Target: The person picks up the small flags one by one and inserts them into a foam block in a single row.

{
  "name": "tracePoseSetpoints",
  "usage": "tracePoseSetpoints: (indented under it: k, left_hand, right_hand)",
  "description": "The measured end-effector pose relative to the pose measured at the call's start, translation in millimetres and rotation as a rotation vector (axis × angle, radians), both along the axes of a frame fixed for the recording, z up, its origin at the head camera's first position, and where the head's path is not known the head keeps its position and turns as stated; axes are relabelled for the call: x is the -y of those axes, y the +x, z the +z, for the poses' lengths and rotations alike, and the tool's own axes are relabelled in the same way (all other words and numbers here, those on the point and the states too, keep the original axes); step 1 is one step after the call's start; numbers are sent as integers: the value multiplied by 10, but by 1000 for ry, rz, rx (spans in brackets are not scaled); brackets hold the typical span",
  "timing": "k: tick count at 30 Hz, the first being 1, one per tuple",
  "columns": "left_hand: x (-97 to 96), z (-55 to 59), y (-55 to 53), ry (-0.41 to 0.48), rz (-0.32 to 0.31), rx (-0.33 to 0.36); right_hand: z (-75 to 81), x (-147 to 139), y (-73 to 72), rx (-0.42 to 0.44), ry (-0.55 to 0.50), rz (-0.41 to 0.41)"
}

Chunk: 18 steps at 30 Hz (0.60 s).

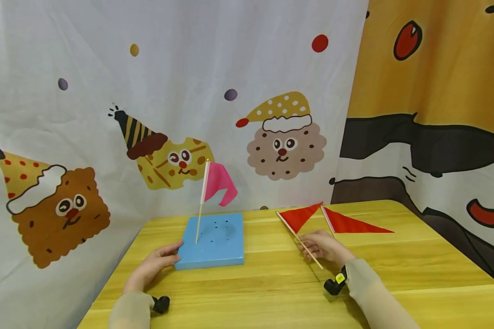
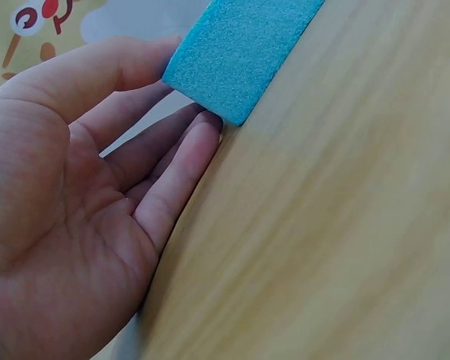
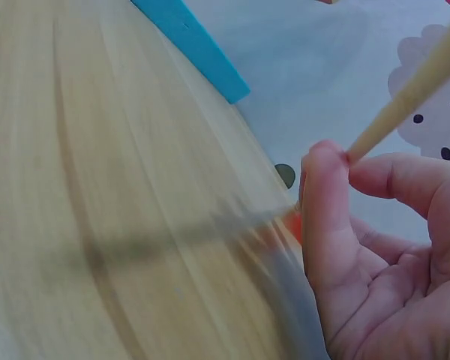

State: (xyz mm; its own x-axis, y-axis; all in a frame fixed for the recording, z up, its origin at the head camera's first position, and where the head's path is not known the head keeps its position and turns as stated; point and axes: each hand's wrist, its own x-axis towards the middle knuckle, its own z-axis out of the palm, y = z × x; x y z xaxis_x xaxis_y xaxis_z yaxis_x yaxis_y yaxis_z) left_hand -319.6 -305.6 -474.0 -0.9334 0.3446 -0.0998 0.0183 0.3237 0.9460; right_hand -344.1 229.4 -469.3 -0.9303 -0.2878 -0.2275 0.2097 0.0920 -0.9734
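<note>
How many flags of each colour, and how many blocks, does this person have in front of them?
Red flags: 2
Pink flag: 1
Blue block: 1
Total: 4

A yellow wood-grained table (image 1: 271, 292) is backed at the far side by a white cloth (image 1: 181, 55). On the cloth, from left to right, are printed a brown biscuit (image 1: 57, 237), a yellow cheese (image 1: 169, 169) and a pinkish-grey cookie (image 1: 286, 167), all topped with hats (image 1: 281, 107). Coloured dots (image 1: 320, 43) are scattered above. At the far right, a second cloth (image 1: 387, 87) is printed in orange, black and white.
</note>
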Motion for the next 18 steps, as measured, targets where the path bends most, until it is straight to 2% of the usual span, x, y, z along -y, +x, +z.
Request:
tracePoseSetpoints:
  k: [12, 18]
  left_hand:
    - [-5, 8, 5, -1, 6, 11]
    - [10, -2, -12, 4, -22, -3]
  right_hand:
    - [47, -9, 30, 18, -86, 86]
    - [102, 0, 34, 12, -139, 111]
